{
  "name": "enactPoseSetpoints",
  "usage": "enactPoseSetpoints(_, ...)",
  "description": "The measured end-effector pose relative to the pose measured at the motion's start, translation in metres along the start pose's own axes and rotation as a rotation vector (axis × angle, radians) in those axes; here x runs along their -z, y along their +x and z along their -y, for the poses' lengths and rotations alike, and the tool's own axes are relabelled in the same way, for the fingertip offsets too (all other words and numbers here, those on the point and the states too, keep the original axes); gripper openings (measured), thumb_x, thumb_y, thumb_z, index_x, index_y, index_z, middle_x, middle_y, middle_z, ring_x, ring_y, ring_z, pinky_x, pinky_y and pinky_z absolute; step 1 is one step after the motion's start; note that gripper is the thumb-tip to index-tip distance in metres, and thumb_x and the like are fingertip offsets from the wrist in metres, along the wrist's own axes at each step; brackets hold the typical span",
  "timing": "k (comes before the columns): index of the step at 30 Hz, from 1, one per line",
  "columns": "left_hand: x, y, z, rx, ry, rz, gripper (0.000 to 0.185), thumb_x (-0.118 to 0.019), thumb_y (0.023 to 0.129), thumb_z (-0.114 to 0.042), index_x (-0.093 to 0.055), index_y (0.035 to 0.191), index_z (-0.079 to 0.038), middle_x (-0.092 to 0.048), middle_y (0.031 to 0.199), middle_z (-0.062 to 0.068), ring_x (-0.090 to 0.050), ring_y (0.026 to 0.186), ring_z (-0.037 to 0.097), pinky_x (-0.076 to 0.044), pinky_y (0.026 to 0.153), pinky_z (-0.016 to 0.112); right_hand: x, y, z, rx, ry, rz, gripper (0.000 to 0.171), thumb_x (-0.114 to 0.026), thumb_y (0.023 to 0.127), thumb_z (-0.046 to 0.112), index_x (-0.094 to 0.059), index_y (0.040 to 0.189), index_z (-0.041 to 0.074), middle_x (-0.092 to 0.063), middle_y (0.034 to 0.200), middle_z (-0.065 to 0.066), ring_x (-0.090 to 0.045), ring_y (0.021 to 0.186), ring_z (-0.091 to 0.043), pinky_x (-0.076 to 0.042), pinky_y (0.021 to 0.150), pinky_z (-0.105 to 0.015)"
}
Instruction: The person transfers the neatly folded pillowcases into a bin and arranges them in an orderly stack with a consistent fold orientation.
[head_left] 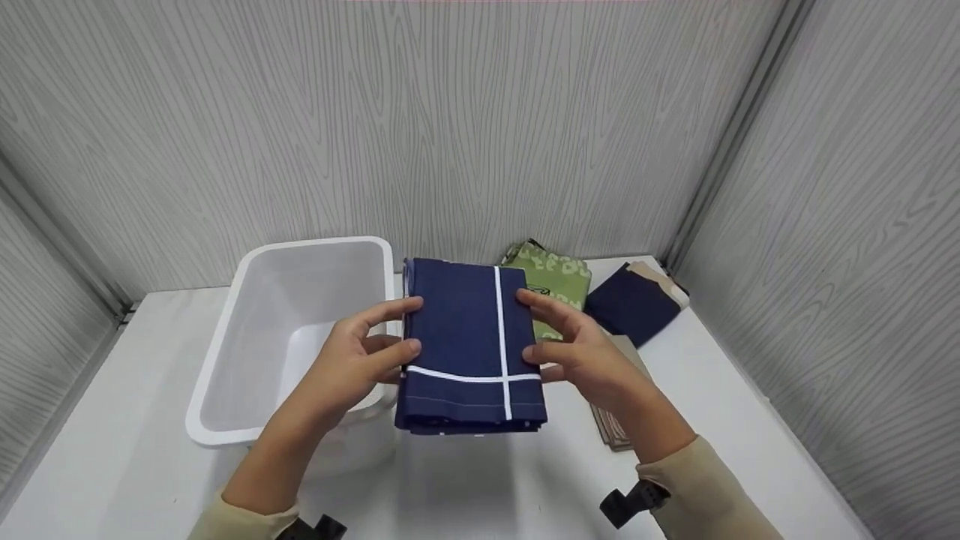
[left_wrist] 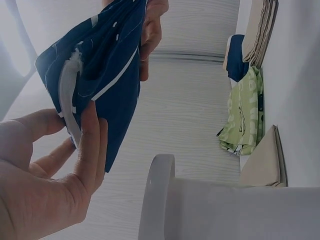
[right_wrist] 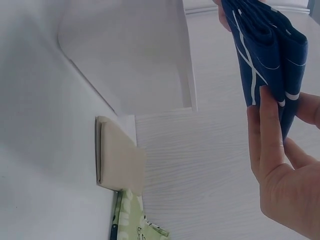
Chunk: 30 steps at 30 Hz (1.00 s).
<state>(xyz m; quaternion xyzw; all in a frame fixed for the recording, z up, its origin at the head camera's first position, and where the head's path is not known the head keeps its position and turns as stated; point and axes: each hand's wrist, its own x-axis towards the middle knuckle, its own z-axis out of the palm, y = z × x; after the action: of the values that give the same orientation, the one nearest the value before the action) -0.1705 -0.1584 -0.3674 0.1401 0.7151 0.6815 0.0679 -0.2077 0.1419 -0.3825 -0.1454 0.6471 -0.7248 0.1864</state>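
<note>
A folded navy cloth with white lines (head_left: 469, 341) is held flat above the white table, just right of a white plastic bin (head_left: 225, 352). My left hand (head_left: 401, 330) pinches its left edge, thumb on top. My right hand (head_left: 536, 326) pinches the right edge the same way. In the left wrist view the navy cloth (left_wrist: 100, 65) hangs between my left hand (left_wrist: 87, 135) and the right hand's fingers (left_wrist: 152, 35). The right wrist view shows the folded layers of the navy cloth (right_wrist: 265, 55) against my right hand (right_wrist: 267, 125).
Behind the cloth lie a green patterned folded cloth (head_left: 555, 277) and a navy-and-beige folded cloth (head_left: 634, 304). A beige folded cloth (head_left: 615, 427) lies under my right forearm. Grey panelled walls enclose the table (head_left: 750, 420) on three sides. The bin (right_wrist: 130, 55) holds nothing.
</note>
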Motion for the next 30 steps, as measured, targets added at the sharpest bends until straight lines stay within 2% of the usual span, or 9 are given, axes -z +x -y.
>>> enactPoseSetpoints(19,0.029,-0.008,-0.006,-0.012,0.006,0.013,0.057,-0.067,0.095,-0.010,-0.045,0.147,-0.005,-0.043,0.141,0.019,-0.069,0.105,0.024,-0.060,0.081,0.039,-0.021,0.021,0.001,0.002,0.042,0.028,0.078,-0.066,0.083,-0.006,-0.039,0.153,0.017,-0.036,0.156,-0.008,-0.063,0.111,-0.031,-0.058,0.084,-0.048)
enactPoseSetpoints(30,0.048,-0.020,-0.007,0.001,0.051,-0.021,0.057,-0.066,0.096,-0.012,-0.045,0.148,-0.006,-0.043,0.142,0.015,-0.069,0.106,0.023,-0.060,0.082,0.040,-0.037,0.036,0.000,-0.006,0.068,0.065,0.077,-0.065,0.083,-0.007,-0.040,0.153,0.015,-0.036,0.156,-0.008,-0.063,0.111,-0.028,-0.059,0.082,-0.045)
